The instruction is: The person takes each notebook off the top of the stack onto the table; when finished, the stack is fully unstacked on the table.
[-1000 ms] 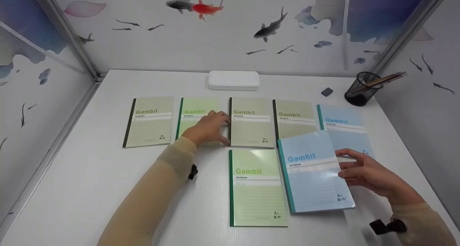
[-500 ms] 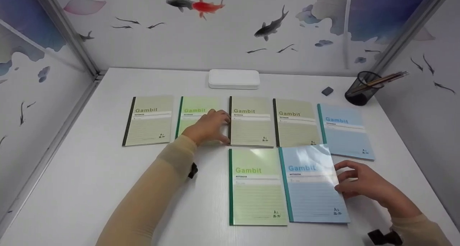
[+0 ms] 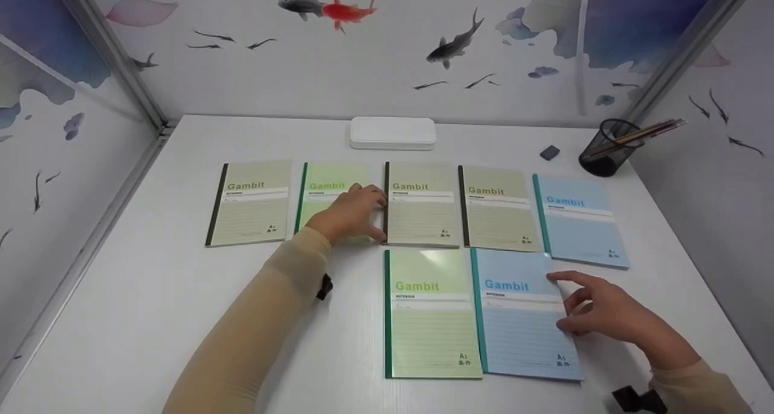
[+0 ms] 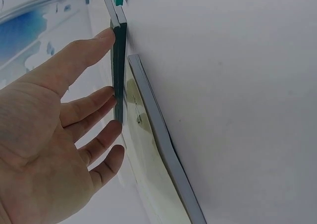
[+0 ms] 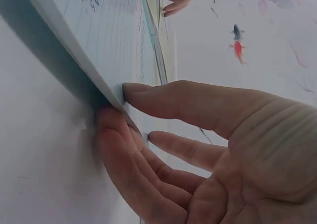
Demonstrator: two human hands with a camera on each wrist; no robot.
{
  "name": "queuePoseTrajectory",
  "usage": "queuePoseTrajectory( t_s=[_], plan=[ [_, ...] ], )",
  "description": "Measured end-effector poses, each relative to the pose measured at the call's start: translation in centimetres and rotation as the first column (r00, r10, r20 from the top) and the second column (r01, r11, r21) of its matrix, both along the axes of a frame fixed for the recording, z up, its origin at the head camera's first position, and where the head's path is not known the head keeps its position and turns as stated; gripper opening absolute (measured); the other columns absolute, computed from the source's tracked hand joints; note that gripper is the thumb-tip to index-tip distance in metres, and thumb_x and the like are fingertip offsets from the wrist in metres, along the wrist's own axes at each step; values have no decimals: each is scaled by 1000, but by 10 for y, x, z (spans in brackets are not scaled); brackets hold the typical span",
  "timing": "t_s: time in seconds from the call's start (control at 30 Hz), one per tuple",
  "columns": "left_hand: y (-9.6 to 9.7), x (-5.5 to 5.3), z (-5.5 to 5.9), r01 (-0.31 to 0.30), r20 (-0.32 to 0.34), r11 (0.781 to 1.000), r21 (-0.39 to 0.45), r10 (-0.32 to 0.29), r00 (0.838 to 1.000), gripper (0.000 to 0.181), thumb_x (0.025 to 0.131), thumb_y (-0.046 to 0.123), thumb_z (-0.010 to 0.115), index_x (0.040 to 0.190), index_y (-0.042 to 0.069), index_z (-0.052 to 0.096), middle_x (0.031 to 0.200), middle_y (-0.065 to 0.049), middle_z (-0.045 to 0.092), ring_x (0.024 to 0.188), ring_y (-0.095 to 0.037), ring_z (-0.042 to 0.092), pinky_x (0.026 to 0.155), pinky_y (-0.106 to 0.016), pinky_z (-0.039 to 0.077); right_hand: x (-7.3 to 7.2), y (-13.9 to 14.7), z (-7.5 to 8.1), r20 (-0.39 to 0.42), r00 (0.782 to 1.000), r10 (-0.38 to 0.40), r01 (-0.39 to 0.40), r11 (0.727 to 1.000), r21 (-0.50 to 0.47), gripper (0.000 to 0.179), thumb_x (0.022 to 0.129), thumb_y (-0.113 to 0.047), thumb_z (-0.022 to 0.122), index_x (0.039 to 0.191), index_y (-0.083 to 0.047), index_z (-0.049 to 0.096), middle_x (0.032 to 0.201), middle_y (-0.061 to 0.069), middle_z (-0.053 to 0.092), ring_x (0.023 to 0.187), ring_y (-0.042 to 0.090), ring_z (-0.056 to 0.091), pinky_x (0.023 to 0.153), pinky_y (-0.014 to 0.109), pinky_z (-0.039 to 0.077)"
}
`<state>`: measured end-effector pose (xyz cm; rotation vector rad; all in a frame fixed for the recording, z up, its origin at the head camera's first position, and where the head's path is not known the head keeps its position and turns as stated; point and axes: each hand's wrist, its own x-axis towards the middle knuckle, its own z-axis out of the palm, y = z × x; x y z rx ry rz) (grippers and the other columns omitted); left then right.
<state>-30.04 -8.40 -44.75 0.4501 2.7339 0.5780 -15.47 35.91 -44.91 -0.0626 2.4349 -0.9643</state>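
My left hand (image 3: 351,213) lies across the left green notebook (image 3: 329,184), hiding part of its cover. The thumb and fingertips of that hand touch the dark spine (image 4: 119,60) of the middle olive notebook (image 3: 423,214). With my right hand (image 3: 611,311) I pinch the right edge of the front blue notebook (image 3: 523,323). In the right wrist view the thumb is on its cover and some fingers are beneath the edge, which is slightly raised. A front green notebook (image 3: 432,341) lies flat beside it on the left, touching or nearly touching its spine.
More notebooks fill the back row: an olive one (image 3: 253,220) at far left, another olive one (image 3: 499,220), and a blue one (image 3: 583,226) at right. Behind are a white case (image 3: 393,135), a dark eraser (image 3: 549,153) and a mesh pen cup (image 3: 604,157). Walls enclose the table.
My right hand has lowered the blue notebook toward me and slightly left, beside the front green one, uncovering the back olive and blue notebooks. My left hand has stayed put.
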Motion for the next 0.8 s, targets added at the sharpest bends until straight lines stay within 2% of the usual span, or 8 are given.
queuePoseTrajectory(
  t_s=[0.13,0.33,0.57,0.7,0.8],
  plan=[
    [0,1,-1,-5,4,1000,2,5,1000,72,81,33,90,144,16,59,153,4,50,134,-21,42,119,-45,38,0,-4,0,-12,1000,26,-25,998,51,86,79,-16,88,154,-9,45,94,10,63,82,22,66,68,33,59],
    [0,1,0,-15,11,1000,0,15,1000,73,81,33,90,144,17,59,152,5,50,134,-21,43,118,-45,39,-2,-11,4,-13,999,35,-33,992,118,87,77,-13,89,153,-8,48,92,12,64,76,21,67,68,34,58],
    [0,1,4,-14,11,1000,-4,14,1000,71,81,33,90,144,18,59,151,5,50,131,-21,43,118,-44,40,-7,-17,7,-54,996,76,-62,974,218,91,71,-14,93,152,-10,51,97,14,59,68,20,60,62,35,52],
    [0,0,4,22,-9,1000,-12,-22,1000,71,81,32,89,143,14,59,153,2,50,135,-23,42,119,-43,38,-9,-22,9,-75,992,99,-75,960,270,91,69,-18,95,149,-10,54,97,13,60,73,21,57,63,35,47],
    [1,0,1,36,-14,999,-17,-37,999,72,81,32,89,143,12,59,153,2,50,136,-24,42,119,-43,37,-11,-27,12,-99,988,117,-79,942,326,88,68,-25,96,145,-11,57,104,16,63,83,25,56,69,38,46]
  ],
)
